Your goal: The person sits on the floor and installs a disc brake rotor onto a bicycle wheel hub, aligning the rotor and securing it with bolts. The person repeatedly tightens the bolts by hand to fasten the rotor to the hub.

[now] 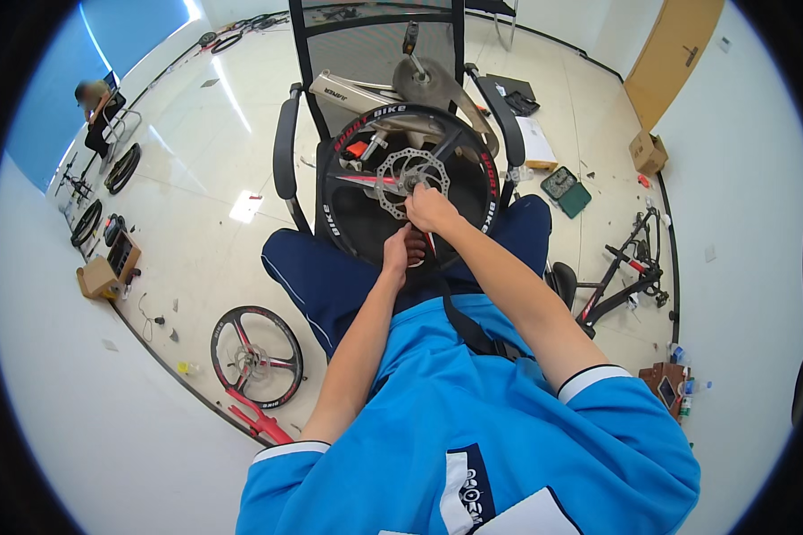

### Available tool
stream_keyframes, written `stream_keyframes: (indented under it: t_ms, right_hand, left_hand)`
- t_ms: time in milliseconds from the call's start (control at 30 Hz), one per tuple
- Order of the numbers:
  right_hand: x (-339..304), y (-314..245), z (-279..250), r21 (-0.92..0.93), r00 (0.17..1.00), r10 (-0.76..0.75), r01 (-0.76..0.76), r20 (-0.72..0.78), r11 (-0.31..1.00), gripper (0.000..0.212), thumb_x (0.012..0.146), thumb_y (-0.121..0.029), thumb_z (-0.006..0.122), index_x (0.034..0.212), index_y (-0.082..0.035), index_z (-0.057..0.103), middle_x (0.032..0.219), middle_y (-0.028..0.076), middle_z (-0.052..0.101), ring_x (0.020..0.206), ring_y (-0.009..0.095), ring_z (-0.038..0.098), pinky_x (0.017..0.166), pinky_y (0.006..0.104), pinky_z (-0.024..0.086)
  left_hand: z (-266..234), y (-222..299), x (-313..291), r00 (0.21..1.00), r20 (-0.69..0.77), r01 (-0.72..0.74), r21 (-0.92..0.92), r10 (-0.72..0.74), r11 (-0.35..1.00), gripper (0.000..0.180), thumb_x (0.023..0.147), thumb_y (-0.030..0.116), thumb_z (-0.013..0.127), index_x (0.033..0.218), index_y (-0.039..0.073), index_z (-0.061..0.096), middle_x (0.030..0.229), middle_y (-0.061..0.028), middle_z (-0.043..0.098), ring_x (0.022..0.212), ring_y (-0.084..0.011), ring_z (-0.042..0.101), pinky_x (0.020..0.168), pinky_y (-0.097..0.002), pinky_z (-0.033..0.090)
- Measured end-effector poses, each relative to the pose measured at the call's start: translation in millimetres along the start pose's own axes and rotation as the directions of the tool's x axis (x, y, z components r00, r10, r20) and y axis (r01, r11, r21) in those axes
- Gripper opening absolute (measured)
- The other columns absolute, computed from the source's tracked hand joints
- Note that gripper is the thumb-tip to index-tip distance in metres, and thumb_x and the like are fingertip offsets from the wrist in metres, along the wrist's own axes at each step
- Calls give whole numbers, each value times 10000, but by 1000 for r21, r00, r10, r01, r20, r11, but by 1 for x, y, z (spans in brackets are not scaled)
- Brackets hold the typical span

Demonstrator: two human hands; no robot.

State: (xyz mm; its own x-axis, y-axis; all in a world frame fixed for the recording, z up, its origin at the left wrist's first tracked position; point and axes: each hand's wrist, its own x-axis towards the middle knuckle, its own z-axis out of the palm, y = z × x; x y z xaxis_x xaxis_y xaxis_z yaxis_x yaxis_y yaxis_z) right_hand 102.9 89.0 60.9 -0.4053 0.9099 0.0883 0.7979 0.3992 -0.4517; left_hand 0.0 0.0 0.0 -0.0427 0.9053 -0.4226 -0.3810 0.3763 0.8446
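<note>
A black bicycle wheel (491,183) with broad red-marked spokes lies in front of me on an office chair, close to my lap. At its centre sits a silver brake disc (389,198). My right hand (432,210) is closed at the hub, over the disc's right side; its fingertips pinch something too small to make out. Just below and to the left, my left hand (403,249) has its fingers curled beside the lower spoke. Whatever lies inside that grip is hidden.
Behind the wheel, a pale bike frame (346,92) with a crank (410,43) rests on the chair (285,143). A second wheel (296,361) with a red fork lies at left. To the right are a green toolbox (569,201) and a black frame (629,276). Someone sits far left.
</note>
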Motion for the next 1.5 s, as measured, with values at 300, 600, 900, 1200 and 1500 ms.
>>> stream_keyframes:
  t_ms: [300, 600, 900, 1200, 1500]
  right_hand:
    - [-17, 6, 0, 281, 975, 60, 3, -214, 960, 248, 959, -202, 478, 1027, 10, 586, 882, 308, 640, 860, 490, 614, 778, 546, 485]
    - [-16, 4, -3, 187, 977, 9, 32, -214, 982, 224, 968, -194, 482, 1008, -15, 611, 845, 306, 635, 825, 492, 612, 748, 554, 484]
    - [-10, 0, 6, 204, 968, 21, 32, -249, 978, 233, 967, -197, 489, 1020, 4, 595, 796, 318, 625, 794, 498, 614, 725, 558, 488]
    - [-17, -17, 11, 205, 954, 99, -41, -282, 978, 228, 957, -179, 486, 990, 32, 565, 796, 342, 623, 801, 510, 623, 729, 559, 499]
    - [-11, -56, 22, 328, 864, 394, -291, -314, 899, 227, 844, -89, 489, 942, 93, 581, 928, 359, 642, 906, 506, 639, 816, 539, 516]
  left_hand:
    - [2, 1, -2, 1000, 11, -11, -25, 12, 1000, 421, 960, 422, 513, 992, 22, 642, 782, -71, 659, 608, -150, 612, 546, -270, 469]
    - [-2, -1, 0, 999, 54, -1, -1, 1, 1000, 457, 947, 477, 518, 1029, 38, 616, 864, -78, 640, 708, -172, 602, 667, -307, 463]
    - [0, -1, 1, 1000, 0, -24, -26, 24, 999, 418, 961, 428, 512, 970, 35, 652, 769, -62, 660, 586, -146, 611, 523, -260, 464]
    - [2, 0, -2, 1000, 9, -25, -33, 26, 999, 393, 983, 410, 473, 927, 65, 654, 757, -47, 652, 592, -135, 605, 539, -269, 467]
    - [4, -3, -3, 996, -28, -81, -20, 81, 996, 313, 988, 312, 449, 901, 69, 625, 738, -40, 632, 595, -139, 603, 555, -288, 461]
